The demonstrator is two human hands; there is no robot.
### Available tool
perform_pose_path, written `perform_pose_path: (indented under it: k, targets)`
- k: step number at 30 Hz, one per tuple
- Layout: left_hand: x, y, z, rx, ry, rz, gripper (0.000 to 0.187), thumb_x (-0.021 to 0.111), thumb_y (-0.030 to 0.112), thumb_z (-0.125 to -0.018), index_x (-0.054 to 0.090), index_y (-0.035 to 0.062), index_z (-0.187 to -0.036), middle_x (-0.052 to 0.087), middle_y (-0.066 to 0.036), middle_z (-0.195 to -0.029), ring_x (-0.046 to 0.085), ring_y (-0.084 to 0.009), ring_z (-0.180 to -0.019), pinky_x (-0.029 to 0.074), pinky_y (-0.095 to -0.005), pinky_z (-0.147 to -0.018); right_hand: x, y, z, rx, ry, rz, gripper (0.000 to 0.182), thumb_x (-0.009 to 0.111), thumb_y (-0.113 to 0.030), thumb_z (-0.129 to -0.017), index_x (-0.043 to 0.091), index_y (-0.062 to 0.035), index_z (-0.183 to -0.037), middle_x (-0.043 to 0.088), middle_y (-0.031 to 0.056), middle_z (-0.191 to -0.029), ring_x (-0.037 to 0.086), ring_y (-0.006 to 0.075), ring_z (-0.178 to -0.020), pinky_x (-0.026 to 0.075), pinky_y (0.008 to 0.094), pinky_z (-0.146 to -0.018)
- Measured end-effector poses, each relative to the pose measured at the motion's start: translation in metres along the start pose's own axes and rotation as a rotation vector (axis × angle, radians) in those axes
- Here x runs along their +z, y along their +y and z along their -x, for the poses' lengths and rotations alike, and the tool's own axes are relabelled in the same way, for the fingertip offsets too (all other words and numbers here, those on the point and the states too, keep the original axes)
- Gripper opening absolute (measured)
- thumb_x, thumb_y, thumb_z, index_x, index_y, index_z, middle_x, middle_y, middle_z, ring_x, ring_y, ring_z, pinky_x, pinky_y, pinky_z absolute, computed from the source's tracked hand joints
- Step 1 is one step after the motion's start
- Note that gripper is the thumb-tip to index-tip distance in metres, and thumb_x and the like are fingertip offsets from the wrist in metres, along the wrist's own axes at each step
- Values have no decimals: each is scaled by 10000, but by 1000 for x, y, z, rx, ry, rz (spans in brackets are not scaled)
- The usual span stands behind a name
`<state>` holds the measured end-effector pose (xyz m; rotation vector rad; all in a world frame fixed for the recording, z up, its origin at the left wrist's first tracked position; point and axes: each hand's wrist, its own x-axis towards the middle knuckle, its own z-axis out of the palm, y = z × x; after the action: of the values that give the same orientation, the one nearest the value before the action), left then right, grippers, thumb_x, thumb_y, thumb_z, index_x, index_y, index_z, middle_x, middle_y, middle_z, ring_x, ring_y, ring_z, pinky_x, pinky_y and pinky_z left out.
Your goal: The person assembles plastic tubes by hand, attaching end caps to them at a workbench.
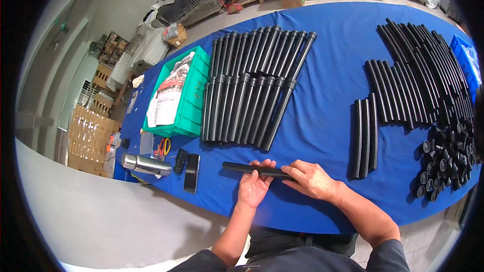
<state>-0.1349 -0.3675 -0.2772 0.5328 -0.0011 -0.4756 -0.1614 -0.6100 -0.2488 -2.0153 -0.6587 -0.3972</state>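
A black tube [235, 166] lies across both hands, low over the near edge of the blue-covered table. My left hand [253, 187] is turned palm up, its fingers and thumb around the tube's middle. Closed over the tube's right end is my right hand [313, 180], which hides that end, so I cannot tell whether a cap sits there. Beyond the hands, two rows of black tubes with wider collared ends [247, 102] lie side by side. Three plain tubes [358, 138] rest to the right of my right hand.
More plain tubes [403, 85] are spread at the right, above a pile of round black caps [428, 171]. A green crate [193, 93] holding printed paper stands at the left. Near it lie a steel flask [147, 164], orange-handled scissors [165, 147] and a phone [191, 173].
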Motion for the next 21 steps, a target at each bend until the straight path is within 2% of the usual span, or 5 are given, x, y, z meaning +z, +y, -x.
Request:
perform_pose_path:
  k: [6,7,10,14,21]
  targets:
    - [-1,-1,1,5,-44,-15,247,601,61,-998,583,65,-1245,613,-185,-1358,504,-367,-1372,440,-538,-1152,-30,-26,-22,799,-342,-518,333,771,-209,-867,663,6,-1097,679,204,-893,690,349,-850,562,411,-725]
    - [2,0,1,-12,-15,-4,239,606,61,-996,589,73,-1234,620,-187,-1346,511,-367,-1367,443,-536,-1149,1,-1,0,250,-33,-223,328,765,-211,-874,669,1,-1106,679,193,-883,691,329,-833,565,384,-702]
    - [5,1,0,-36,30,24,219,613,62,-994,601,88,-1211,631,-192,-1325,522,-369,-1357,447,-533,-1145,4,-4,-1,-31,-13,96,309,750,-208,-888,682,-2,-1109,681,189,-871,690,311,-815,568,352,-686]
    - [2,-1,1,-15,0,3,212,610,72,-998,595,81,-1210,624,-199,-1333,520,-377,-1358,445,-536,-1147,-24,-20,-19,827,-414,-617,396,765,-174,-852,628,-33,-1196,633,140,-913,669,298,-844,575,386,-678]
    - [1,-1,1,-18,5,32,226,608,75,-999,575,64,-1222,615,-213,-1339,522,-383,-1354,452,-534,-1142,1,-5,0,110,-64,-30,375,780,-171,-872,645,-20,-1188,657,157,-897,670,315,-803,564,389,-648]
